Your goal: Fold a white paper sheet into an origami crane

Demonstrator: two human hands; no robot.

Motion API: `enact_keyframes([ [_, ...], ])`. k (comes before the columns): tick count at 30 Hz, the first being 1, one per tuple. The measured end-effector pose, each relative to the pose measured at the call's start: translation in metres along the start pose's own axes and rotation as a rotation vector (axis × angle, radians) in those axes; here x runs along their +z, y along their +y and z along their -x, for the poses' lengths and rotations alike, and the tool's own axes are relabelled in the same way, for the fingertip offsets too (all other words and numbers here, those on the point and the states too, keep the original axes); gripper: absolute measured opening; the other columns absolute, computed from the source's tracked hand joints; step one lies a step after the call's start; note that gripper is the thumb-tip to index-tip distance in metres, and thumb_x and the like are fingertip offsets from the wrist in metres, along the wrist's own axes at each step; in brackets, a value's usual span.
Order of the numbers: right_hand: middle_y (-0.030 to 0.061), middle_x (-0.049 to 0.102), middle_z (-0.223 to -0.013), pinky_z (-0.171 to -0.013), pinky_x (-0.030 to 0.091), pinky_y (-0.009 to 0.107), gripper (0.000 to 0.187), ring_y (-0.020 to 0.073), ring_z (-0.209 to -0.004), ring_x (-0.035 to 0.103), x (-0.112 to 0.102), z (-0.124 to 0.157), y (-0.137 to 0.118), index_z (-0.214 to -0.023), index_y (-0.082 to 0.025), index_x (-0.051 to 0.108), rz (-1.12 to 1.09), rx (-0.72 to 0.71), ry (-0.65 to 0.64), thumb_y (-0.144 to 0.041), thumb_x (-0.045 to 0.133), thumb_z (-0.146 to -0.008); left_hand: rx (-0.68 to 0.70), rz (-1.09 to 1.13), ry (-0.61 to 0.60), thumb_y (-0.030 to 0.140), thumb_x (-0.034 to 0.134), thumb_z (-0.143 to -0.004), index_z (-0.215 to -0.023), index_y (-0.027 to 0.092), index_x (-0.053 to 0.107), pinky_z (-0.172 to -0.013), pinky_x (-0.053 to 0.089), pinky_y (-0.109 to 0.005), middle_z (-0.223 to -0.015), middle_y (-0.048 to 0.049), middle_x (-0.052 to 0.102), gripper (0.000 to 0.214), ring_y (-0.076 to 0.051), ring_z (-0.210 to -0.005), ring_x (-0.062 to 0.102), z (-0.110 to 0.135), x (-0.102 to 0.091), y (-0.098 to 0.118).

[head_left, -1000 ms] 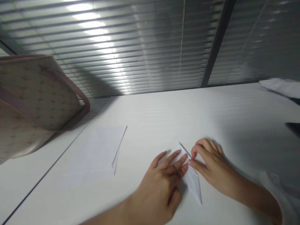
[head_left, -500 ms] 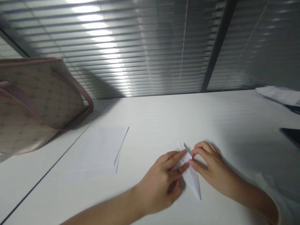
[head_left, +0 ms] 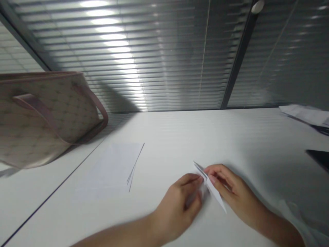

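Observation:
A folded piece of white paper, long and pointed toward me, is tilted on its edge between my two hands. My left hand has its fingertips on the paper's left side, near the middle, with the thumb bent below. From the right, my right hand pinches the paper between thumb and fingers. Layers of the fold stand slightly apart at its upper end. Part of the paper is hidden behind my left fingers.
Several loose white sheets lie to the left on the white table. A patterned handbag stands at the far left. At the right are some papers and a dark object. Window blinds rise behind the table.
The folded paper was flatter on the table under my left fingers; now it is turned up on its edge. My right hand has closed around its side. The view has shifted slightly.

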State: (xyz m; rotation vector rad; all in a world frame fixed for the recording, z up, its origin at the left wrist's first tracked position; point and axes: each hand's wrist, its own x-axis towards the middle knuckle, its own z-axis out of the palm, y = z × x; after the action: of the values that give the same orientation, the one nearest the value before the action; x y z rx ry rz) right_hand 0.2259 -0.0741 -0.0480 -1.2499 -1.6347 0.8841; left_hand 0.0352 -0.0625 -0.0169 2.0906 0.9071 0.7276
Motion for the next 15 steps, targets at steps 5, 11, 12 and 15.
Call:
enact_keyframes([
  [5, 0.006, 0.065, -0.114, -0.095, 0.049, 0.035, 0.023, 0.0185, -0.108, 0.061, -0.005, 0.006, -0.011, -0.113, -0.026, 0.055, 0.072, -0.087, -0.039, -0.028, 0.039, -0.097, -0.354, 0.689, 0.089, 0.033, 0.053, -0.09, -0.09, 0.016, 0.063, -0.096, 0.047, -0.038, -0.096, -0.0071, 0.068, 0.02, -0.02, -0.098, 0.063, -0.008, 0.001, -0.004],
  [11, 0.0015, 0.065, -0.116, -0.097, 0.05, 0.031, 0.054, 0.0141, -0.11, 0.06, -0.013, 0.005, -0.007, -0.126, -0.029, 0.047, 0.315, -0.384, -0.213, 0.002, 0.034, -0.083, -0.499, 0.989, 0.217, 0.026, 0.076, -0.071, -0.094, 0.022, 0.046, -0.073, 0.048, -0.025, -0.09, 0.0018, 0.061, 0.037, -0.01, -0.075, 0.062, -0.01, 0.0, -0.012],
  [12, 0.0016, 0.065, -0.116, -0.097, 0.05, 0.032, 0.055, 0.014, -0.11, 0.06, -0.014, 0.004, -0.005, -0.126, -0.029, 0.047, 0.348, -0.426, -0.232, 0.003, 0.034, -0.082, -0.488, 0.978, 0.198, 0.024, 0.076, -0.07, -0.095, 0.022, 0.045, -0.071, 0.047, -0.024, -0.09, 0.002, 0.06, 0.04, -0.009, -0.074, 0.061, -0.01, 0.0, -0.012],
  [15, 0.0037, 0.064, -0.119, -0.098, 0.05, 0.033, 0.042, 0.0162, -0.112, 0.06, -0.017, 0.0, -0.003, -0.12, -0.025, 0.053, 0.466, -0.539, -0.264, -0.002, 0.041, -0.087, -0.415, 0.883, 0.146, 0.023, 0.072, -0.073, -0.098, 0.022, 0.046, -0.066, 0.044, -0.023, -0.09, 0.001, 0.06, 0.037, -0.009, -0.073, 0.059, -0.01, 0.002, -0.013],
])
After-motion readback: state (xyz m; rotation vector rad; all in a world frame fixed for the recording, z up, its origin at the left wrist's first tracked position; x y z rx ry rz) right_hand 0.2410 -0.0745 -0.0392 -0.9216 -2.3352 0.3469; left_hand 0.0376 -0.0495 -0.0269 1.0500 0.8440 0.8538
